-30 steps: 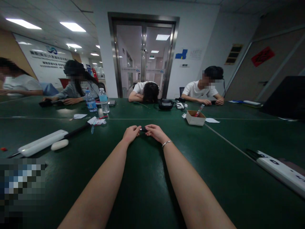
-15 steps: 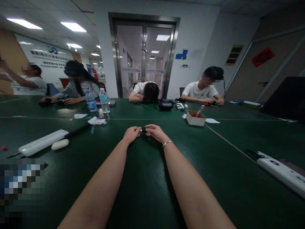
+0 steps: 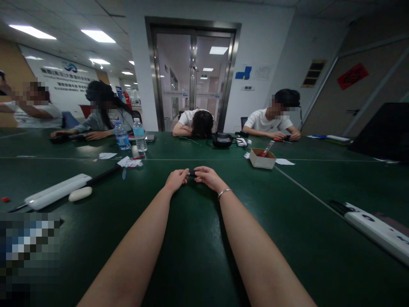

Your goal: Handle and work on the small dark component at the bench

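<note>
Both my arms stretch forward over the dark green table (image 3: 191, 256). My left hand (image 3: 175, 179) and my right hand (image 3: 207, 175) meet at the table's middle, fingers curled. Pinched between their fingertips is a small dark object (image 3: 192, 174); it is too small to name. A thin bracelet (image 3: 223, 192) circles my right wrist.
A white power strip (image 3: 57, 192) and a white oval thing (image 3: 79, 194) lie at left, another power strip (image 3: 377, 228) at right. Two water bottles (image 3: 131, 135), paper scraps and a small cardboard box (image 3: 262, 157) sit farther off. Several people sit along the far edge; glass doors stand behind.
My hands stay together on the small object, almost still. The person at the far left has shifted and raised an arm.
</note>
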